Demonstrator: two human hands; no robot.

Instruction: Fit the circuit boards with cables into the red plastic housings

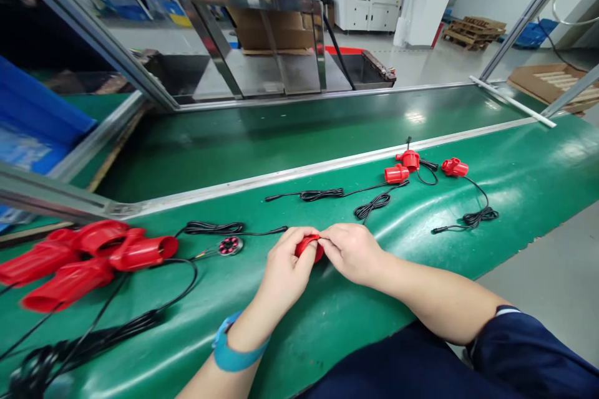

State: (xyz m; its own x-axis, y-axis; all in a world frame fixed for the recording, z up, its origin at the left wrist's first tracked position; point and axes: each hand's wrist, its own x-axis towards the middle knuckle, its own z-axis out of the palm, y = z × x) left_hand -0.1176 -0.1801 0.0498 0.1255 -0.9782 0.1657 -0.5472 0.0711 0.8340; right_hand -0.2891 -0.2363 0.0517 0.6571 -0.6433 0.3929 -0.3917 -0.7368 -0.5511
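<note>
Near the front of the green bench, my left hand (pixel 291 265) is wrapped round a red plastic housing (pixel 306 245), most of it hidden by the fingers. My right hand (pixel 353 252) meets it from the other side, thumb and forefinger pinched together at the housing's upper edge. Whether those fingertips hold a small part as well, I cannot tell. Just left of my left hand lies a round disc with pink-red dots and thin wires (pixel 230 246). A coiled black cable (pixel 215 228) rests behind the disc, its plug end close to my left knuckles.
Several red housings (pixel 88 255) with black cables pile up at the left. More red housings (pixel 409 161) with coiled cables lie at the back right. A white strip (pixel 327 165) divides the bench from the green belt (pixel 281 131); metal frame posts (pixel 93 25) rise at the left.
</note>
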